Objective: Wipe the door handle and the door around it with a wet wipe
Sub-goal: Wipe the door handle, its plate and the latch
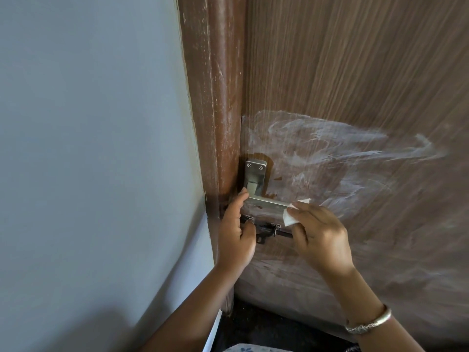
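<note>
Wipe (290, 216), folded white, is pinched in the fingertips of the right hand (319, 235) against the free end of the handle (264, 202). The left hand (237, 232) curls loosely, forefinger touching the handle root; its grip is unclear. A dark bolt (269, 229) sits just below the fingers; smears (330, 153) cover the door (355, 72) above.

Bare forearms; silver patterned bangle (368, 323) on wrist of right hand (320, 233)
</note>
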Demonstrator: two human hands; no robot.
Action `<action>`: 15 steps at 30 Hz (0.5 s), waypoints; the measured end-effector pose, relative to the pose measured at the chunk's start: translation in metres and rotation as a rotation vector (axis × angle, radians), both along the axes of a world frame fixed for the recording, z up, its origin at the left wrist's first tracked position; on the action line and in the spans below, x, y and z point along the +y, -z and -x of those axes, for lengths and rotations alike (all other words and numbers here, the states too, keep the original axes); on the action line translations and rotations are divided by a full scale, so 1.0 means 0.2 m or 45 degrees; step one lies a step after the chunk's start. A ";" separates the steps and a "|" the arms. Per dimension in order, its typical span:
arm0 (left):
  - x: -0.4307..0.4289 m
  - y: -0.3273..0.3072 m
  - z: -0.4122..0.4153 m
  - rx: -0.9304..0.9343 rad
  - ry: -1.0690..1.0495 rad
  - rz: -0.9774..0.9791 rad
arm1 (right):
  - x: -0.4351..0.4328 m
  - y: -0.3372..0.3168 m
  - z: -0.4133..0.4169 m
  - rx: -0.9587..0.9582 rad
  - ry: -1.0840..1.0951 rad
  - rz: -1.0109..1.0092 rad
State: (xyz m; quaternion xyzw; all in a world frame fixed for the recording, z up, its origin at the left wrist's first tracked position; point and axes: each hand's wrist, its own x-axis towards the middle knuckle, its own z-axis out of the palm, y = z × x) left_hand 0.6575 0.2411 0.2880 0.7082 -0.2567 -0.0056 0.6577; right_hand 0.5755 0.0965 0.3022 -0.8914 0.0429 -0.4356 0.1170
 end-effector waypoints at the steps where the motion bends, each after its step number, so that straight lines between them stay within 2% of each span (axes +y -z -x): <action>1: 0.00 0.00 0.00 0.002 0.000 0.002 | 0.00 0.00 0.00 -0.040 0.003 -0.107; 3: 0.00 0.00 0.00 0.004 -0.002 0.010 | 0.02 -0.01 0.01 -0.097 0.019 -0.462; 6: 0.00 0.00 0.00 0.004 -0.006 0.013 | 0.07 0.01 0.00 -0.061 0.167 -1.192; 8: 0.00 0.00 0.00 0.000 -0.012 0.007 | 0.10 0.05 0.00 -0.043 0.165 -1.499; 12: 0.00 0.00 0.00 -0.002 -0.012 0.003 | 0.13 0.05 -0.01 -0.161 0.067 -1.869; 15: 0.00 0.00 0.00 0.013 -0.009 0.012 | 0.13 0.07 -0.01 -0.133 0.148 -1.806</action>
